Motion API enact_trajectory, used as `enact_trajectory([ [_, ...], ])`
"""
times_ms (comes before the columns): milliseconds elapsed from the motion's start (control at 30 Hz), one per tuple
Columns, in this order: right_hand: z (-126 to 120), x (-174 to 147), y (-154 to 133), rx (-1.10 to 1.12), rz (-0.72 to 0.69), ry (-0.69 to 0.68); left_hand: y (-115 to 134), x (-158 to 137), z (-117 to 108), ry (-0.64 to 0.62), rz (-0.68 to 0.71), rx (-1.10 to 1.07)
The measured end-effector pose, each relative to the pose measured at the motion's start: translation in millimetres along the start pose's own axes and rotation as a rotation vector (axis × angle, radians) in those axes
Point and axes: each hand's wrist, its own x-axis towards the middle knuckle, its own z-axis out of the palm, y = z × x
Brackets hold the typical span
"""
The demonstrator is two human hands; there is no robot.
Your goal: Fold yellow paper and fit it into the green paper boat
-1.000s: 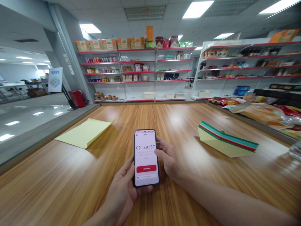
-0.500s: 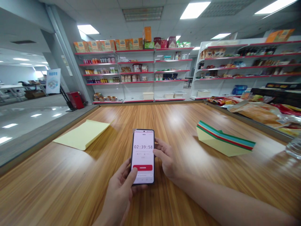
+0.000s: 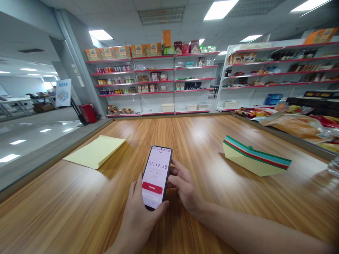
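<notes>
A smartphone [image 3: 156, 176] is held above the table, its lit screen reading 02:39:58 over a red button. My left hand [image 3: 140, 211] is closed around its lower part, with the thumb across the bottom right corner. At the phone's right edge, my right hand [image 3: 185, 187] grips it with curled fingers and thumb; some fingertips are hidden behind it. Off to the left lies a pale yellow sheet of paper [image 3: 96, 151] with a curled edge. To the right rests a folded paper boat [image 3: 254, 158], pale yellow with green, blue and red stripes along its top.
The wooden table [image 3: 212, 215] has a raised rim. Snack bags [image 3: 288, 123] are heaped past its right side, and a clear plastic item [image 3: 334, 165] is at the right edge. Stocked shelves [image 3: 156, 86] stand beyond, with a sign board [image 3: 63, 92] at left.
The phone has tilted, its lower end swinging left. My left thumb has moved off the screen to the bottom right corner. The view has shifted slightly.
</notes>
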Motion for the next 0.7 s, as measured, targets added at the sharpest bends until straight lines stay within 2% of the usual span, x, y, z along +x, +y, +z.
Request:
enact_trajectory([
  [100, 1.2, -0.4, -1.6, 0.018, -0.016, -0.012, -0.3, -1.9, 1.3, 0.059, 0.12, 0.196],
  [300, 2.4, -1.2, -1.6, 0.019, -0.037, -0.023, -9.1, 0.1, 1.6, 0.153, 0.194, 0.179],
  [567, 1.5, -2.0, 0.7, 0.004, -0.044, -0.043, -7.9, -0.6, 1.7, 0.149, 0.165, 0.197],
  [700, -3.9, 0.6, 4.8, -0.06, -0.039, -0.027, 9.2, 2.0, -5.7, 0.11, 0.103, 0.284],
])
